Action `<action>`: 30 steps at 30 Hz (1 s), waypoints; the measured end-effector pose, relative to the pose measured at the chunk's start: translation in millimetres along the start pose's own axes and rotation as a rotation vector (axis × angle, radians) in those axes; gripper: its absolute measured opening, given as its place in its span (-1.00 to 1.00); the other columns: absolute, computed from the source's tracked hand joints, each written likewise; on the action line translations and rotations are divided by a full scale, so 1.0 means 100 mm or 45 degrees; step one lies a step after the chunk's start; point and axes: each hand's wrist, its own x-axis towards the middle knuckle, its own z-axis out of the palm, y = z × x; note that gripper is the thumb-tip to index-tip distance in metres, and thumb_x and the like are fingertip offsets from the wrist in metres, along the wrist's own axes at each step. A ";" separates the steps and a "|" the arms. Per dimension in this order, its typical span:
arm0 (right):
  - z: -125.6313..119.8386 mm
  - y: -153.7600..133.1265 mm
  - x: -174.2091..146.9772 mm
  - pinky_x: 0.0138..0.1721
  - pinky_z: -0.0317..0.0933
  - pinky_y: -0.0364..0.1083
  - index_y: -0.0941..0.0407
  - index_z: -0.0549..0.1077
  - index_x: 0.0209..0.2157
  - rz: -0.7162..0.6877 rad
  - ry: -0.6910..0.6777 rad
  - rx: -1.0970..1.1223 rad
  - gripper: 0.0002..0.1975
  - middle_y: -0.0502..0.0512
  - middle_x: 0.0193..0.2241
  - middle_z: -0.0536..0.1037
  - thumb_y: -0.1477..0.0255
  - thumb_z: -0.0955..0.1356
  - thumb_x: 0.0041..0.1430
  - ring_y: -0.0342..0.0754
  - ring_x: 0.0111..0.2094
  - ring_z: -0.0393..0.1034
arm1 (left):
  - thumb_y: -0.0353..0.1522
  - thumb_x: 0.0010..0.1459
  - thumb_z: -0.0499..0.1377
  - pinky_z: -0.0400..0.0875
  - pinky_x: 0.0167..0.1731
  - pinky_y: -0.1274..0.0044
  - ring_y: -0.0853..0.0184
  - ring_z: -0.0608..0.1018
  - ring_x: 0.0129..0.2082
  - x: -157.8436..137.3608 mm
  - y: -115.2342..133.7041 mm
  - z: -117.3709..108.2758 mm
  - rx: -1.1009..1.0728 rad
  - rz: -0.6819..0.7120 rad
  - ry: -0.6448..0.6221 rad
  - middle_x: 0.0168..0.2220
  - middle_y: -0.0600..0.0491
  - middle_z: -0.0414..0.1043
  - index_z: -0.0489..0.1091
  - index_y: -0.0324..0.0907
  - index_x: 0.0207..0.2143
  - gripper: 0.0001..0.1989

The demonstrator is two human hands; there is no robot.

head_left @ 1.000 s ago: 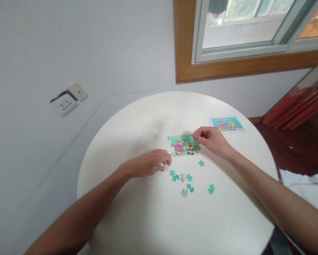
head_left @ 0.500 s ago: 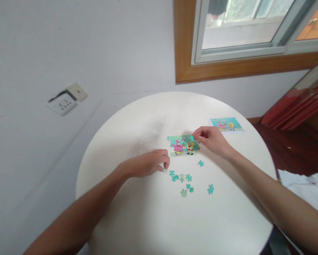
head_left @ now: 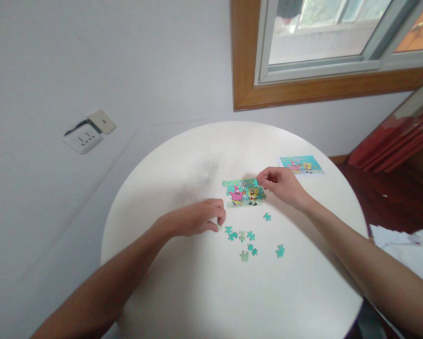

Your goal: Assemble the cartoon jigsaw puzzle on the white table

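Observation:
A partly joined jigsaw puzzle (head_left: 246,192) lies on the round white table (head_left: 211,301), showing a pink starfish and a yellow sponge figure. At its upper right corner, my right hand (head_left: 277,181) pinches a teal puzzle piece (head_left: 256,182) against the joined part. My left hand (head_left: 200,217) is curled low over the table, left of the loose pieces. Its fingertips close on a pale green puzzle piece (head_left: 219,227), mostly hidden by the thumb and finger. Several loose teal and pale puzzle pieces (head_left: 251,236) are scattered below the puzzle.
A reference picture (head_left: 305,165) with the same figures lies at the table's far right, behind my right hand. The wall with a socket (head_left: 83,138) borders the table's left and back. White papers (head_left: 402,245) are beyond the right edge, near a red curtain (head_left: 405,141).
Both hands stay almost in place. Less of the pale piece shows at my left fingertips, and the left thumb has shifted slightly. The loose pieces lie as before.

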 end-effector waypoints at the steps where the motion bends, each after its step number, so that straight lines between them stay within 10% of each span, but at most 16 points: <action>1: 0.00 0.00 0.00 -0.47 0.16 -0.12 0.17 0.49 -0.42 -0.001 0.002 0.000 -0.88 0.03 -0.56 0.45 0.41 0.36 0.04 -0.15 -0.51 0.29 | -0.52 0.15 0.23 0.23 -0.15 0.53 0.30 0.41 -0.17 0.00 0.01 0.00 0.014 0.004 0.005 -0.23 0.04 0.35 0.39 -0.18 -0.31 -0.90; 30: -0.02 -0.01 0.02 -0.48 0.17 -0.13 0.16 0.49 -0.43 0.007 0.055 -0.020 -0.88 0.04 -0.55 0.47 0.39 0.36 0.04 -0.15 -0.51 0.30 | -0.57 0.13 0.10 0.21 -0.22 0.52 0.28 0.36 -0.20 -0.10 0.10 -0.02 0.072 0.020 -0.055 -0.27 0.04 0.34 0.29 -0.16 -0.36 -0.85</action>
